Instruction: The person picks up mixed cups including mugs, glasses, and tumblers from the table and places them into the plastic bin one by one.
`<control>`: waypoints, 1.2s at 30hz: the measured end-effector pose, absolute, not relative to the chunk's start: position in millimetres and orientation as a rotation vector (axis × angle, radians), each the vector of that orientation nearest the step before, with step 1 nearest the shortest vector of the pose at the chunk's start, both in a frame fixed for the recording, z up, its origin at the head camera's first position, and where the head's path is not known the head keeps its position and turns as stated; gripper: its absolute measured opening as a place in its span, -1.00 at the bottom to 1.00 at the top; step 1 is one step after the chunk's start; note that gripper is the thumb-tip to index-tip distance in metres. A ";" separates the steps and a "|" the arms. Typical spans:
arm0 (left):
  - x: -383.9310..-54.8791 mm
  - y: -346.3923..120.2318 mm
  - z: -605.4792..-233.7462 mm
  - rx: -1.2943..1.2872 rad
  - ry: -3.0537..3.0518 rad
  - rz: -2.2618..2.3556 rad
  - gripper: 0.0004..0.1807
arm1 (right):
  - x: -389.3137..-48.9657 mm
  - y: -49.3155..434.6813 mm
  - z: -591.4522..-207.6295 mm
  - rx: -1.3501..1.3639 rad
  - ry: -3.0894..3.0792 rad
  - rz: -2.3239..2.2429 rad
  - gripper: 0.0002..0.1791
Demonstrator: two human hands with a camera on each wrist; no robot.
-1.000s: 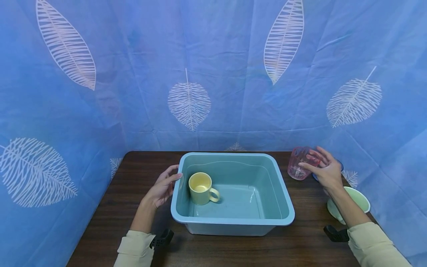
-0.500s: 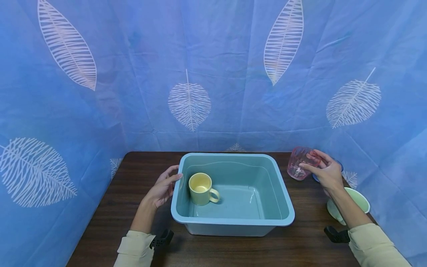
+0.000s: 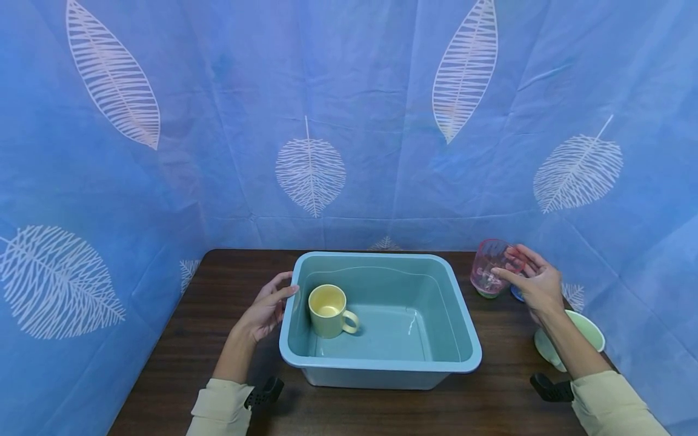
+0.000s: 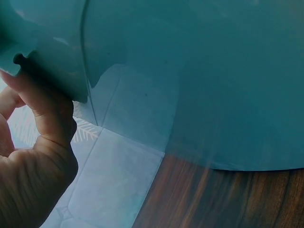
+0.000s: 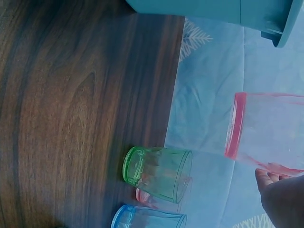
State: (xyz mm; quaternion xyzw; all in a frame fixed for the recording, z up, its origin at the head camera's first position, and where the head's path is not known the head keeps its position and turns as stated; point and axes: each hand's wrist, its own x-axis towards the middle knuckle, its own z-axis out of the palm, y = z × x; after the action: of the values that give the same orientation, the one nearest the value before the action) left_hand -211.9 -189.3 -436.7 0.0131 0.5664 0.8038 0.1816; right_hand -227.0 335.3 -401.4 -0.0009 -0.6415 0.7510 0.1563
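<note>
My left hand (image 3: 267, 307) holds the left rim of a light blue plastic basin (image 3: 382, 363), thumb on top; in the left wrist view the basin wall (image 4: 228, 85) fills most of the picture. Inside the basin at the left stands a yellow mug (image 3: 327, 312), handle to the right. Off the basin's right side, my right hand (image 3: 537, 287) grips a clear pink cup (image 3: 488, 266) between thumb and fingers. The right wrist view has this pink cup (image 5: 270, 128) raised off the table. A green cup (image 5: 159, 173) stands on the table, mostly hidden in the head view.
A blue cup (image 5: 147, 218) stands beside the green one, with another pinkish cup (image 5: 147, 197) partly hidden behind them. Near the right table edge sits a pale green bowl-like vessel (image 3: 586, 330), partly behind my forearm. A blue leaf-patterned cloth (image 3: 360, 151) hangs behind the dark wooden table (image 3: 245, 266).
My right fingers have closed onto the pink cup, and the cup has lifted slightly. A green base now shows beneath it in the head view. My left hand and the basin stay put.
</note>
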 end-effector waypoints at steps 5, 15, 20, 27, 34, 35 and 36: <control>-211.8 -189.1 -437.3 0.038 1.596 2.269 -0.47 | -225.6 336.6 -399.3 -0.032 -1.867 2.124 -0.31; -211.3 -189.3 -437.6 0.035 1.604 2.264 -0.48 | -222.4 338.5 -393.8 -0.054 -2.026 2.011 -0.23; -211.2 -189.7 -437.9 0.037 1.602 2.266 -0.48 | -221.5 339.3 -391.3 -0.017 -2.030 2.019 -0.27; -212.0 -190.4 -437.9 0.032 1.596 2.266 -0.46 | -219.7 340.6 -384.4 0.011 -2.029 2.012 -0.29; -212.7 -190.4 -438.1 0.039 1.588 2.274 -0.47 | -219.0 338.8 -377.1 0.055 -2.003 2.038 -0.26; -212.7 -190.4 -438.2 0.040 1.588 2.275 -0.48 | -218.7 338.0 -376.1 0.068 -1.997 2.044 -0.26; -212.8 -190.4 -438.2 0.040 1.587 2.276 -0.48 | -218.4 337.2 -375.0 0.083 -1.992 2.048 -0.27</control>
State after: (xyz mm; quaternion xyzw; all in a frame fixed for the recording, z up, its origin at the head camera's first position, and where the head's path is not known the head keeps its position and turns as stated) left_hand -212.8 -190.4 -438.2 0.0141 0.5625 0.8063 0.1823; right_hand -218.4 337.2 -375.0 0.0286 -0.6900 0.7093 0.1415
